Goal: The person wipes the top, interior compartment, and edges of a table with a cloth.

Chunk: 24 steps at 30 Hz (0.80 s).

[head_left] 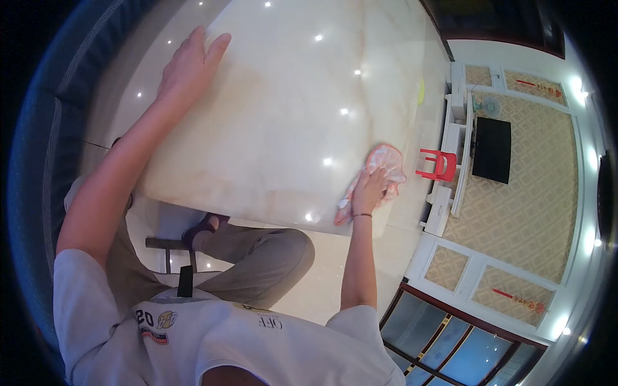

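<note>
Cloth (386, 155), pink and white, lies rumpled near the table's (277, 128) edge, partly hidden beneath the right hand (369, 190); cannot tell whether those fingers clamp it or only press. Left hand (193, 61) has thumb spread from fingers, contact with the table unclear, table's far end cut off above. Count: one cloth, one table, one red chair (445, 166), one television (492, 150).

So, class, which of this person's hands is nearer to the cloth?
Right. The right hand is on the cloth; the left hand is well apart from it, by the table's left edge.
</note>
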Motion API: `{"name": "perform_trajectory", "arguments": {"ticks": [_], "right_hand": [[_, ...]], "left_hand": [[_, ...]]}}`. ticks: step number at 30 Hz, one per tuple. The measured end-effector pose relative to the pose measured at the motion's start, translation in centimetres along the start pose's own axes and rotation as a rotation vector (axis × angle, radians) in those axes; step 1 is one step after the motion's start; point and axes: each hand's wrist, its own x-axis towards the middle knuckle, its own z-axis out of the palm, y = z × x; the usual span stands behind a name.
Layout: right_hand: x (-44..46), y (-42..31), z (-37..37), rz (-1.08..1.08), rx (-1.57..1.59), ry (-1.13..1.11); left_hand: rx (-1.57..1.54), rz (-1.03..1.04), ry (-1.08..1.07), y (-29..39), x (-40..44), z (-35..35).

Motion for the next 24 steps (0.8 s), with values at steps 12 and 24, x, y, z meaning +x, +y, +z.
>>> {"name": "perform_trajectory", "arguments": {"ticks": [12, 24], "right_hand": [[0.6, -16.5, 0.1, -0.483, 0.119, 0.098], [20.2, -16.0, 1.0, -0.365, 0.170, 0.003]], "left_hand": [[0.058, 0.003, 0.013, -0.6, -0.5, 0.4], [0.029, 0.013, -0.003, -0.1, -0.9, -0.4]]}}
